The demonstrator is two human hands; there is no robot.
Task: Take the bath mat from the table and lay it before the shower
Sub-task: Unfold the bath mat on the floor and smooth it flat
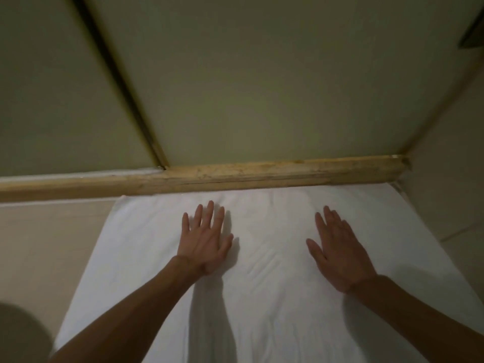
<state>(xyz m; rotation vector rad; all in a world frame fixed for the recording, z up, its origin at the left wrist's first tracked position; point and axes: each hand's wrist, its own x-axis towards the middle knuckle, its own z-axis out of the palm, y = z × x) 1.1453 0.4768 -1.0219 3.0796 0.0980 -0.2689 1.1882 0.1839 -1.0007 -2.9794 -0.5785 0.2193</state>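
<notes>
Beige floor tiles [39,239] are carrying the bath mat [262,284], butting the shower threshold [235,176]; I'm smoothing it, left hand [207,244] and right hand [337,250] flat, fingers spread; creases need pressing next.

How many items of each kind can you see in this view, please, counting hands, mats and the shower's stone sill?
Hands: 2, left hand and right hand, both flat on the mat
White bath mat: 1
Stone sill: 1
Total: 4

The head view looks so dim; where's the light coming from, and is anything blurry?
Head view: dim overall; the left hand and arms throw shadows rightward on the white mat, suggesting light from the left; the frame corners look soft, and the wooden sill bows.
</notes>
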